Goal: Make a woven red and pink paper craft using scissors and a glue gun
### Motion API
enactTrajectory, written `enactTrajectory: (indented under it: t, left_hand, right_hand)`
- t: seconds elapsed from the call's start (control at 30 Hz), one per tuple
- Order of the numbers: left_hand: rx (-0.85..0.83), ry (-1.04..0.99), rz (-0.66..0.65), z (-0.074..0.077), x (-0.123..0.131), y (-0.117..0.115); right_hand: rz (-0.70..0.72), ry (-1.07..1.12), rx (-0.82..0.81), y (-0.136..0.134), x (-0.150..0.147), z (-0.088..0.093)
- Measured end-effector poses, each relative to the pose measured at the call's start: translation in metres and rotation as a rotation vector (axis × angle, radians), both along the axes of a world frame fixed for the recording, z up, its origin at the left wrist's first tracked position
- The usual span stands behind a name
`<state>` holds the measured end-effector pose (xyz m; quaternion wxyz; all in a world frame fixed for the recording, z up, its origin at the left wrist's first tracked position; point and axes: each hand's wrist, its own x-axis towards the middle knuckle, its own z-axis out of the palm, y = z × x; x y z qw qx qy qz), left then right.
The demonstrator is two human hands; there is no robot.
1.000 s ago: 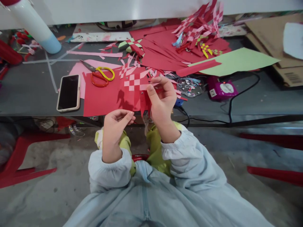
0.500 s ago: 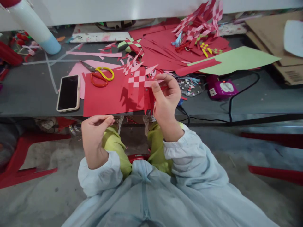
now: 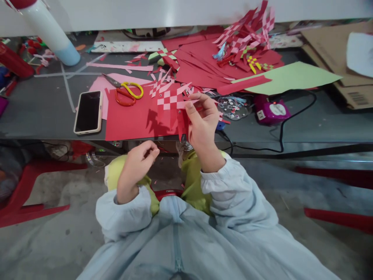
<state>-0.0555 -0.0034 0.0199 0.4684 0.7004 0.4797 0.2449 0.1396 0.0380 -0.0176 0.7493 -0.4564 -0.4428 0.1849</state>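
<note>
My right hand [image 3: 204, 120] pinches a pink strip end of a red-and-pink checkered woven paper piece [image 3: 168, 101] between thumb and fingers. The piece hangs above a red paper sheet [image 3: 131, 122] and casts a shadow on it. Red strips dangle from its lower side. In front of the table edge, my left hand [image 3: 136, 167] is held low over my lap, its fingers curled in toward the thumb, with nothing visible in them. Another checkered woven piece [image 3: 157, 87] lies just behind the held one. Scissors [image 3: 128, 93] with red and yellow handles rest on the red sheet.
A phone [image 3: 88, 112] lies left of the sheet, and a white-blue bottle [image 3: 52, 35] stands behind it. Red paper [image 3: 198, 64] and woven pieces [image 3: 247, 27] are heaped at the back. Rightward are green paper [image 3: 297, 76], a purple power block [image 3: 271, 111] with a cable, and cardboard [image 3: 329, 50].
My left hand has moved right and its thumb and fingertips have come slightly apart. The right hand keeps its pinch on the woven paper piece, nearly still. The view has shifted slightly.
</note>
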Motion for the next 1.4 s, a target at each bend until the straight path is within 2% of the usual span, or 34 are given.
enactTrajectory:
  t: [0.13,0.23,0.33,0.47,0.53,0.6,0.8,1.0,1.13,1.4]
  left_hand:
    - [0.035,0.194,-0.242,-0.002,0.012,-0.001]
    - [0.026,0.234,-0.31,-0.004,0.017,-0.002]
    - [-0.049,0.132,-0.201,-0.008,0.024,-0.002]
    - [-0.169,-0.164,0.017,-0.011,0.037,-0.003]
    - [-0.177,-0.293,0.093,-0.012,0.044,-0.004]
    - [-0.139,-0.331,0.15,-0.014,0.051,-0.006]
    - [-0.001,-0.246,0.141,-0.021,0.063,-0.009]
    - [0.025,-0.348,0.13,-0.027,0.066,-0.008]
    - [-0.037,-0.385,0.172,-0.028,0.064,-0.006]
    - [-0.239,-0.548,0.27,-0.02,0.053,-0.006]
  right_hand:
    - [0.006,-0.015,-0.002,0.0,-0.002,0.0]
    - [0.028,0.016,0.023,0.0,-0.003,-0.001]
    - [0.063,0.051,0.055,0.001,-0.003,-0.001]
    - [0.113,0.093,0.05,0.0,-0.004,0.0]
    - [0.133,0.125,0.035,-0.002,-0.005,0.002]
    - [0.142,0.15,0.014,-0.004,-0.008,0.004]
    - [0.163,0.149,-0.081,-0.01,-0.013,0.009]
    - [0.202,0.101,-0.095,-0.011,-0.012,0.011]
    - [0.285,0.051,-0.144,-0.013,-0.013,0.014]
    - [0.356,0.053,-0.218,-0.013,-0.012,0.023]
